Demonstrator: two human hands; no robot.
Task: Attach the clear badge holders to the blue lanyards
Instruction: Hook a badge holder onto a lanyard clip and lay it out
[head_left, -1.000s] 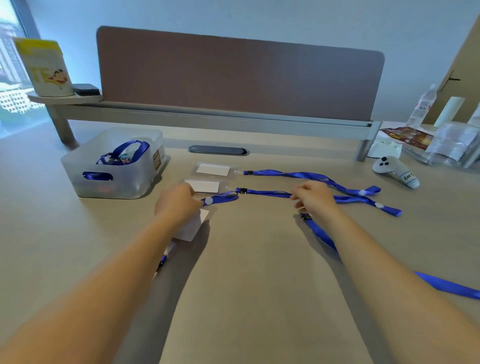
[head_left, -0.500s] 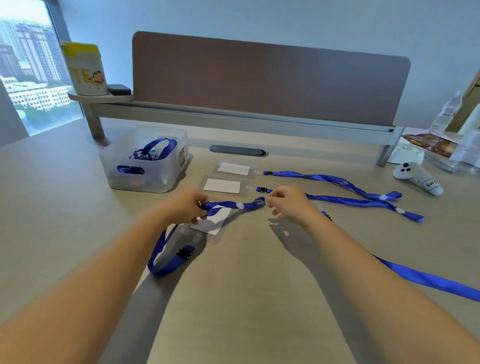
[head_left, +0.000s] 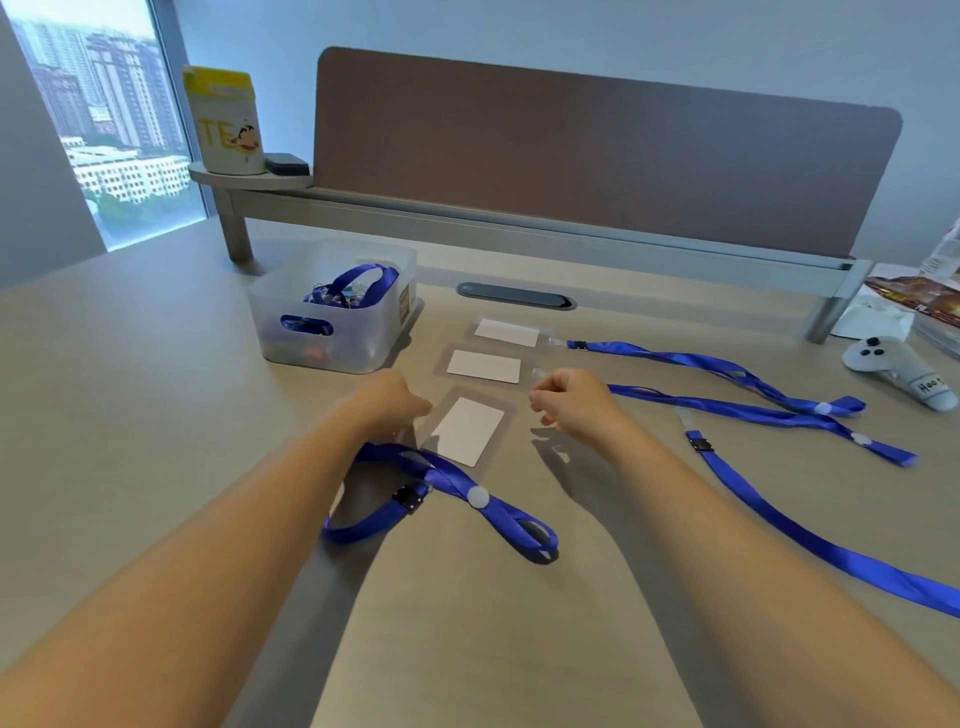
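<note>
Left grip (head_left: 387, 397) rests beside the nearest badge holder (head_left: 467, 431), fingers hidden, state unclear. Right grip (head_left: 569, 397) loosely curled, empty. Looped lanyard (head_left: 441, 493) lies under left wrist, bench (head_left: 156, 415) centre.

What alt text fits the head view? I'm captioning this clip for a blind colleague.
A person's left hand and right hand hover over a clear badge holder on a beige desk, a looped blue lanyard lying just in front. Two more holders sit behind it with lanyards trailing right, near a translucent bin.
</note>
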